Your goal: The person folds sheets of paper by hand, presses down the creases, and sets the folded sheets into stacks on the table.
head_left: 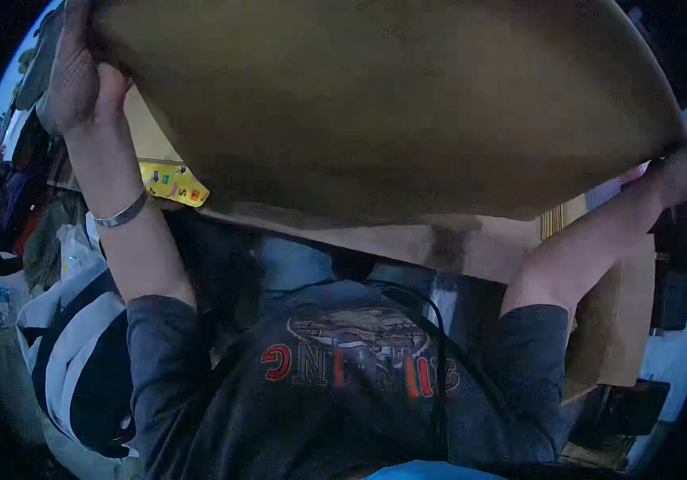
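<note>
A large brown cardboard piece (407, 104) fills the upper middle of the head view, held up by both hands. My left hand (83, 80) grips its upper left edge, with the thumb along the side and a metal band on the wrist. At the right edge my right hand (675, 172) is closed round the cardboard's lower right corner, its fingers dim and partly hidden. Below the piece lies an open cardboard box (375, 240), its near edge showing. A yellow patterned item (174, 184) shows beside my left wrist.
Black and white striped fabric (87, 344) lies at the left. A cardboard flap (615, 320) stands at the right below my right forearm, with dark objects (631, 408) beneath it. Dark bags or cloth are at the far left.
</note>
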Demonstrator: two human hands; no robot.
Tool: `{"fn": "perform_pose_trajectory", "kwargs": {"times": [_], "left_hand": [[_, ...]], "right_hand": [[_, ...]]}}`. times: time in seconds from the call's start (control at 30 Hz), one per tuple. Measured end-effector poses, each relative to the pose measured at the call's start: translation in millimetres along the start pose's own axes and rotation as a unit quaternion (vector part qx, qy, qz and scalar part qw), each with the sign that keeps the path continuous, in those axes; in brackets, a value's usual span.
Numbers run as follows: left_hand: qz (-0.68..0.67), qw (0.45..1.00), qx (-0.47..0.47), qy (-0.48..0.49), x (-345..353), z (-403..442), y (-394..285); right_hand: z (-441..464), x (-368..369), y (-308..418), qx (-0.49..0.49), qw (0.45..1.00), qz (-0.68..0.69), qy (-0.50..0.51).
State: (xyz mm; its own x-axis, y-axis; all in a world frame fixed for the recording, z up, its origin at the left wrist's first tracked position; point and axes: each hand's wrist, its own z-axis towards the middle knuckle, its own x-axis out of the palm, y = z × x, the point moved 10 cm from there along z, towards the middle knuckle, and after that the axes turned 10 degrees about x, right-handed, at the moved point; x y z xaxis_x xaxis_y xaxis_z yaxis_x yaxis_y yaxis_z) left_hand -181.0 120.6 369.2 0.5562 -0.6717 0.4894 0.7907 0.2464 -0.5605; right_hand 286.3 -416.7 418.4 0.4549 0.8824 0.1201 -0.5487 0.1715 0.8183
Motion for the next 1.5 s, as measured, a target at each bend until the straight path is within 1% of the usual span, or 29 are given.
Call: {"fn": "perform_pose_trajectory", "kwargs": {"times": [0.07, 0.17, 0.2, 0.23, 0.3, 0.33, 0.4, 0.47, 0.53, 0.57, 0.63, 0.67, 0.73, 0.77, 0.8, 0.87, 0.93, 0.97, 1.03, 1.07, 1.13, 1.17, 1.23, 1.27, 1.33, 1.37, 1.43, 1.47, 1.5], "left_hand": [[-0.045, 0.991, -0.069, 0.106, 23.1, -1.0, 26.6], [-0.113, 0.943, -0.171, 0.261, 61.8, -9.5, 70.2], [-0.114, 0.943, -0.176, 0.26, 62.9, -9.2, 88.5], [-0.035, 0.96, -0.195, 0.196, 44.3, -8.9, 123.9], [0.129, 0.964, -0.225, 0.062, -1.1, -21.1, 195.7], [0.209, 0.949, -0.236, -0.006, -28.8, -29.4, 222.9], [0.187, 0.933, -0.308, -0.002, -25.8, -56.4, 278.2], [0.179, 0.908, -0.378, -0.033, -47.6, -85.3, 337.4], [0.243, 0.886, -0.396, -0.017, -53.8, -104.6, 366.9], [0.317, 0.868, -0.381, -0.001, -63.0, -108.1, 379.3], [0.52, 0.785, -0.32, 0.109, -58.9, -98.6, 391.6], [0.51, 0.8, -0.298, 0.105, -64.7, -98.8, 410.5], [0.547, 0.767, -0.323, 0.094, -72.3, -98.2, 430.0], [0.574, 0.756, -0.296, 0.11, -81.4, -90.2, 443.3], [0.567, 0.756, -0.312, 0.099, -84.8, -87.6, 454.7], [0.574, 0.749, -0.315, 0.102, -77.6, -81.4, 456.3], [0.528, 0.786, -0.307, 0.097, -79.6, -78.7, 461.5], [0.482, 0.787, -0.378, 0.081, -91.1, -88.8, 467.2], [0.476, 0.792, -0.344, 0.169, -70.1, -91.2, 442.0], [0.493, 0.783, -0.334, 0.181, -64.7, -98.0, 428.6], [0.548, 0.732, -0.323, 0.244, -64.0, -108.6, 420.3], [0.57, 0.731, -0.301, 0.225, -70.4, -110.7, 419.1], [0.593, 0.711, -0.316, 0.207, -60.7, -110.6, 410.4], [0.575, 0.735, -0.294, 0.206, -70.3, -112.7, 420.6], [0.594, 0.72, -0.295, 0.204, -70.8, -112.1, 424.4], [0.634, 0.698, -0.254, 0.214, -64.4, -109.4, 417.8], [0.609, 0.721, -0.272, 0.191, -66.6, -112.0, 420.0], [0.606, 0.714, -0.298, 0.183, -70.1, -114.1, 422.6], [0.604, 0.713, -0.309, 0.178, -75.5, -115.6, 426.7]], "right_hand": [[61.1, 11.0, -34.4, -0.017, 0.998, -0.032, 0.042], [29.1, 46.8, -26.2, -0.037, 0.991, -0.078, 0.105], [20.6, 52.9, -23.9, -0.045, 0.987, -0.093, 0.125], [17.1, 59.7, -47.4, 0.006, 0.98, -0.171, 0.107], [11.4, 81.0, -96.8, 0.022, 0.953, -0.26, 0.156], [-14.8, 101.8, -99.8, -0.003, 0.878, -0.42, 0.229], [0.6, 112.6, -205.2, 0.028, 0.898, -0.381, 0.217], [-6.2, 128.6, -302.6, 0.037, 0.848, -0.454, 0.271], [-43.3, 126.5, -324.6, 0.056, 0.844, -0.463, 0.263], [-59.8, 126.2, -322.1, 0.055, 0.844, -0.464, 0.263], [-87.5, 132.4, -349.8, 0.101, 0.793, -0.534, 0.276], [-95.2, 138.2, -364.3, 0.101, 0.792, -0.534, 0.279], [-108.7, 150.6, -392.5, 0.087, 0.817, -0.498, 0.278], [-108.8, 153.9, -407.3, 0.09, 0.79, -0.533, 0.29], [-111.0, 160.9, -409.2, 0.09, 0.788, -0.534, 0.294], [-125.3, 165.8, -404.7, 0.11, 0.761, -0.558, 0.311], [-127.7, 171.0, -408.6, 0.092, 0.766, -0.558, 0.306], [-124.8, 167.9, -412.3, 0.105, 0.76, -0.569, 0.295], [-124.9, 167.8, -407.4, 0.121, 0.747, -0.577, 0.308], [-123.9, 167.9, -410.1, 0.122, 0.746, -0.577, 0.308], [-117.6, 168.0, -421.4, 0.126, 0.738, -0.583, 0.315], [-111.2, 168.2, -432.9, 0.126, 0.737, -0.584, 0.315], [-98.2, 162.3, -446.8, 0.155, 0.778, -0.526, 0.306], [-97.9, 151.2, -444.5, 0.155, 0.779, -0.528, 0.3], [-123.9, 127.0, -425.9, 0.268, 0.793, -0.417, 0.354], [-126.0, 113.6, -444.6, 0.267, 0.764, -0.427, 0.403], [-148.8, 97.1, -412.0, 0.247, 0.787, -0.34, 0.451], [-162.3, 90.6, -382.3, 0.253, 0.781, -0.329, 0.466], [-161.9, 91.4, -401.9, 0.232, 0.782, -0.323, 0.48]]}}
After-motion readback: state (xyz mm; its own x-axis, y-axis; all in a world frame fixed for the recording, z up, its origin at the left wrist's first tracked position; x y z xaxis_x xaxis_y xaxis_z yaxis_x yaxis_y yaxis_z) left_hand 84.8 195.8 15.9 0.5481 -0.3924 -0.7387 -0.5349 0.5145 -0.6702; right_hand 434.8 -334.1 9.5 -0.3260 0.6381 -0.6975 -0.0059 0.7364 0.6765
